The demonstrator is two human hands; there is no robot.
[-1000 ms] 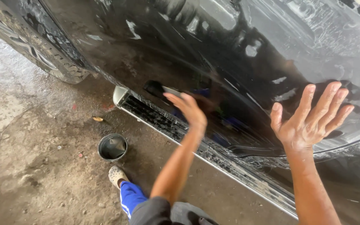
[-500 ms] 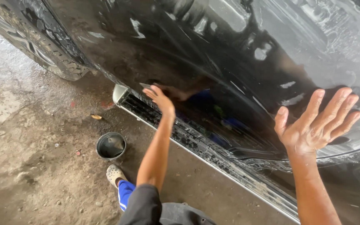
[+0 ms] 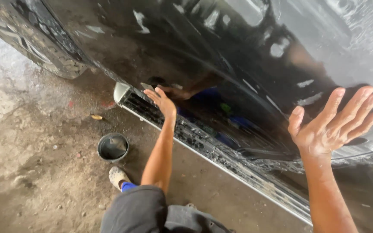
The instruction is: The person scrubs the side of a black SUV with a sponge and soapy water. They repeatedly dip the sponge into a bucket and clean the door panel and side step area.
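Hands on wet black car door [image 3: 238, 64]. Left hand [image 3: 162, 101] reaches low to the panel's bottom edge, just above the side step [image 3: 195, 138], fingers straight; looks like a small flat thing under the fingertips, can't tell what. Right hand [image 3: 331, 127] spread wide, empty, fingertips on the panel. Small bucket [image 3: 113, 147] on concrete floor [image 3: 31, 172], near a shoe [image 3: 117, 176].

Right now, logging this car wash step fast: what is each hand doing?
Left hand: open, flat on the black car door, apparently pressing a small pad.
Right hand: open, fingers spread, holding nothing.
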